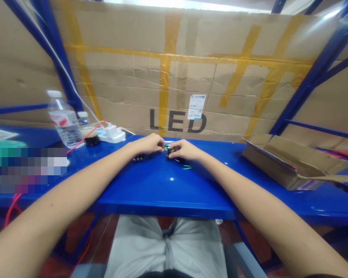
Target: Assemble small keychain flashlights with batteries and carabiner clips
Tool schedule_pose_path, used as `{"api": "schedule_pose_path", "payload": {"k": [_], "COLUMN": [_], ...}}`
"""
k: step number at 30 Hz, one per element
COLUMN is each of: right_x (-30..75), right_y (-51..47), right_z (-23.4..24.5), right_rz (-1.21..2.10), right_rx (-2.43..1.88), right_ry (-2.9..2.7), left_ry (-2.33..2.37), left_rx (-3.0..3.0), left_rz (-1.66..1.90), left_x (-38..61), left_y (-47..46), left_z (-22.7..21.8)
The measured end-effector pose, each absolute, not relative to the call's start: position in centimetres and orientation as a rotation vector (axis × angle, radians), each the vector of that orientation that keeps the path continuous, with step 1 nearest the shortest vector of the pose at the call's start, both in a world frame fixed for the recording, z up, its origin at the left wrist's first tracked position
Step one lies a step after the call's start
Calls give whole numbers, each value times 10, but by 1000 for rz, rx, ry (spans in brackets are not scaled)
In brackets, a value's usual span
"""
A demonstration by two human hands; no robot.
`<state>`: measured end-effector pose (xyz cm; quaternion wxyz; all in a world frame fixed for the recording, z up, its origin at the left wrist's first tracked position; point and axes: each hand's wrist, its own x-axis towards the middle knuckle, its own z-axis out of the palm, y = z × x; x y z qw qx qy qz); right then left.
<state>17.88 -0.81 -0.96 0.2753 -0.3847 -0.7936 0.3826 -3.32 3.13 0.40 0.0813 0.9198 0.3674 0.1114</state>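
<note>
My left hand point(150, 144) rests at the back of the blue table point(162, 189), fingers curled together. What they hold, if anything, is too small to make out. Facing it, my right hand point(185, 150) pinches a small green object point(169, 150) between thumb and fingers. Between and behind the hands lie shiny silvery and green pieces point(168, 143). Several small dark pieces point(138, 157) sit beneath my left hand, partly hidden by it. A green carabiner-like loop point(187, 167) lies on the table just in front of my right hand.
An open cardboard box point(278, 162) stands at the right. On the left are a water bottle point(64, 119), a small bottle of dark liquid point(89, 133) and a white power strip point(111, 134) with cables. A large cardboard panel point(127, 85) closes off the back.
</note>
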Motion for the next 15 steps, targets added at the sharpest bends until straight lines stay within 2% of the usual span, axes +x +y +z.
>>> {"api": "schedule_pose_path", "payload": {"k": [8, 15], "right_x": [175, 176], "right_y": [-8, -7], "right_z": [-14, -17], "right_rz": [990, 948], "right_rx": [-989, -1000], "right_ry": [-2152, -2178], "left_ry": [1121, 909], "left_rx": [2735, 2586], "left_rz": [524, 712], "left_x": [-35, -32], "left_y": [32, 16], "left_z": [12, 26]}}
